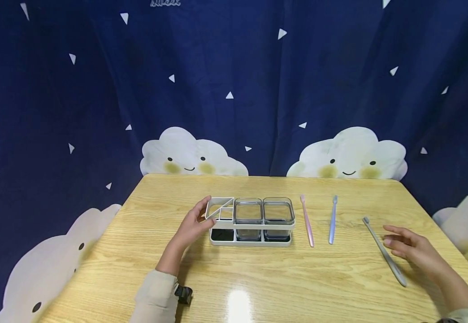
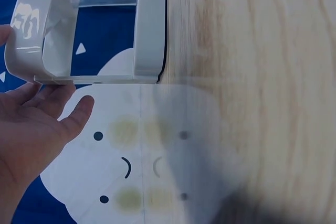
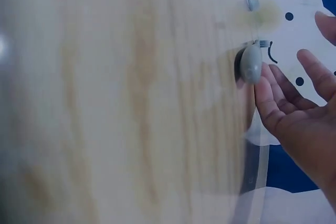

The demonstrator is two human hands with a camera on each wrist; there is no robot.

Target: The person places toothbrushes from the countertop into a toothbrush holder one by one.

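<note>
- My left wrist view cuts the white holder (image 2: 149, 30) off at the top edge.
- My right wrist view blurs the grey toothbrush (image 3: 251, 62).

A white holder (image 1: 251, 224), pink (image 1: 307, 220), blue (image 1: 332, 220) and grey (image 1: 384, 251) toothbrushes, and a navy cloud-patterned curtain (image 1: 234, 89) are seen.

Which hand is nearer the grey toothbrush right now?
Right. The right hand is open just beside the grey toothbrush, fingers near its handle. The left hand is far off, touching the white holder.
</note>
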